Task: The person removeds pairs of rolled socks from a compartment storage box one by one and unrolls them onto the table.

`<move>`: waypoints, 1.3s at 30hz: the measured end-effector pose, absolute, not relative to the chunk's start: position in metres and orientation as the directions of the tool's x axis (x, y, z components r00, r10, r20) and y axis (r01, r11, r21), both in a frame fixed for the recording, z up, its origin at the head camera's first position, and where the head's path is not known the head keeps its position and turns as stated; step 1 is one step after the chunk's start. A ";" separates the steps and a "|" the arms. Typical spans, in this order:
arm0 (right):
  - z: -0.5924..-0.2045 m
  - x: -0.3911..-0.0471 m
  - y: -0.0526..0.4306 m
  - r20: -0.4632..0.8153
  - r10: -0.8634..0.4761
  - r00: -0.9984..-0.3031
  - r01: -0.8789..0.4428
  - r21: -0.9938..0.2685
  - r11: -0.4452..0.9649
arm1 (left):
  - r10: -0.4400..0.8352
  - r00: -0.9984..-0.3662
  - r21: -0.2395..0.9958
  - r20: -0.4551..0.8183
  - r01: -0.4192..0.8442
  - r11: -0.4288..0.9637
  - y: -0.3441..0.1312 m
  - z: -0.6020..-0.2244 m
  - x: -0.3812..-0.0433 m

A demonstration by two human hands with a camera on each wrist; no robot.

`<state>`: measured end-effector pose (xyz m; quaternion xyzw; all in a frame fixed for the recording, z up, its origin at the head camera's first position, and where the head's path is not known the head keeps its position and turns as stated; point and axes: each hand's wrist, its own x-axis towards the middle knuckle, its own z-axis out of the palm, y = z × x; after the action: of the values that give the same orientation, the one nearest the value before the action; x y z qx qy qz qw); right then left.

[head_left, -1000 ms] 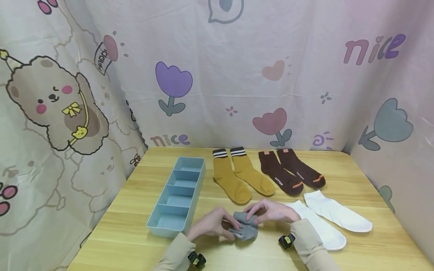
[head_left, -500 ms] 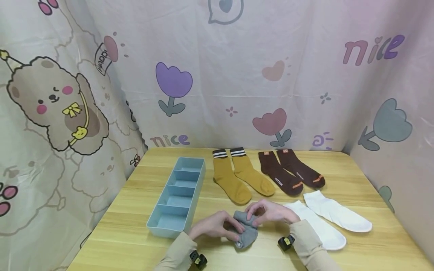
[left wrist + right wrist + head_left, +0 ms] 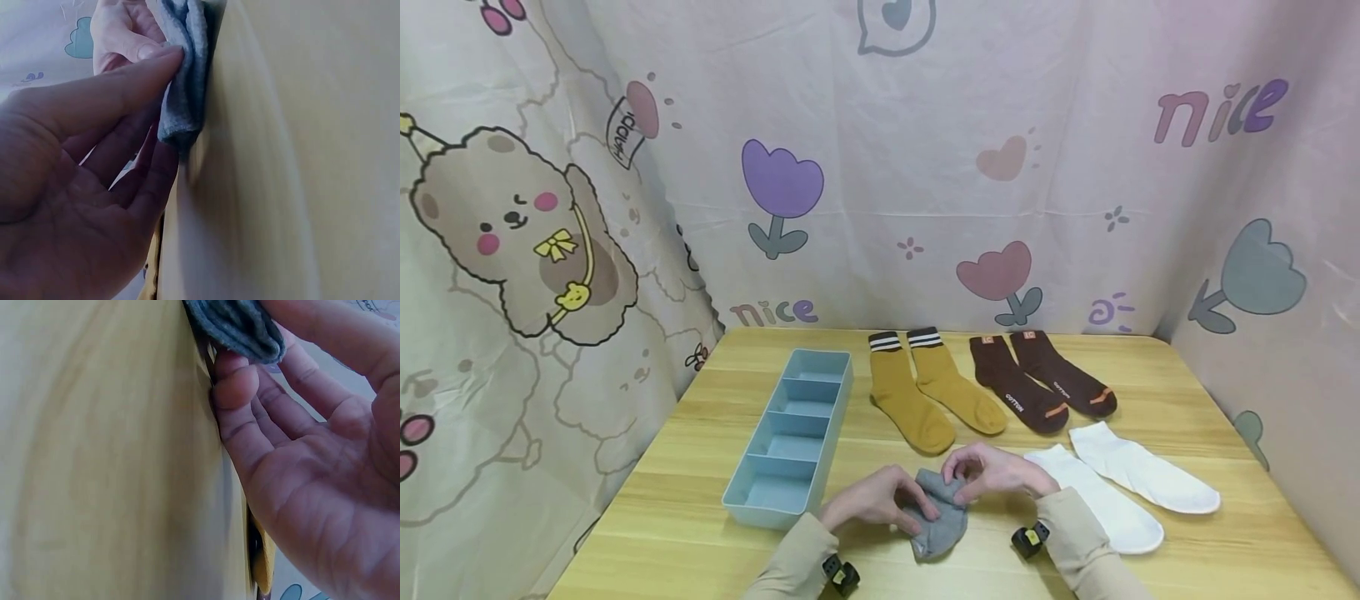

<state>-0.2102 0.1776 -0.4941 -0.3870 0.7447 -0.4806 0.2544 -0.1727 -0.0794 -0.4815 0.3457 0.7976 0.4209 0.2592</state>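
A grey sock [image 3: 943, 533], folded into a compact bundle, lies on the table near its front. My left hand [image 3: 880, 498] pinches its left side, thumb on top and fingers curled beneath. On its upper right edge, my right hand [image 3: 992, 472] holds the sock between thumb and fingers. Stacked fabric layers of the grey bundle [image 3: 182, 81] show edge-on in the left wrist view, close over the wood. From the right wrist, the rolled end of the sock [image 3: 240, 328] appears between thumb and fingertips.
Left of the hands stands a blue-grey divided box [image 3: 790, 437]. Behind them lie a mustard pair of socks [image 3: 917, 408] and a dark brown pair [image 3: 1022, 392]. A white pair [image 3: 1138, 475] is beside the right forearm. A printed curtain [image 3: 880, 167] borders the wooden table [image 3: 655, 500].
The grey sock's near part has been smoothed out and now reaches farther toward the front edge. Both hands keep nearly the same place, the left thumb lying over the fabric.
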 end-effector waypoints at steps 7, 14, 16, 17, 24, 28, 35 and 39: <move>-0.497 -0.211 0.178 0.004 -0.811 -0.585 -0.354 -0.901 0.251 | 0.768 -0.629 0.862 -0.123 0.316 0.397 -0.081 -0.484 -0.174; -0.491 -0.207 0.174 0.015 -0.828 -0.560 -0.415 -0.871 0.265 | 0.751 -0.647 0.849 -0.135 0.315 0.424 -0.079 -0.485 -0.175; -0.489 -0.206 0.173 0.015 -0.830 -0.557 -0.431 -0.859 0.274 | 0.750 -0.647 0.844 -0.137 0.320 0.430 -0.079 -0.485 -0.175; -0.488 -0.206 0.173 0.016 -0.832 -0.554 -0.435 -0.858 0.273 | 0.751 -0.646 0.843 -0.137 0.323 0.431 -0.079 -0.486 -0.175; -0.492 -0.208 0.173 0.031 -0.839 -0.544 -0.442 -0.860 0.255 | 0.763 -0.631 0.847 -0.142 0.322 0.424 -0.081 -0.486 -0.176; -0.494 -0.211 0.172 0.065 -0.842 -0.535 -0.470 -0.851 0.234 | 0.788 -0.603 0.855 -0.126 0.337 0.394 -0.082 -0.485 -0.177; -0.493 -0.210 0.169 0.067 -0.834 -0.548 -0.487 -0.836 0.253 | 0.805 -0.582 0.859 -0.114 0.349 0.375 -0.085 -0.484 -0.176; -0.489 -0.209 0.168 0.038 -0.820 -0.571 -0.483 -0.823 0.298 | 0.792 -0.596 0.855 -0.132 0.336 0.395 -0.085 -0.484 -0.175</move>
<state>-0.2086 0.1681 -0.4888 -0.4177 0.7803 -0.4200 0.2006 -0.1754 -0.0852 -0.4840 0.3572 0.7894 0.4183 0.2727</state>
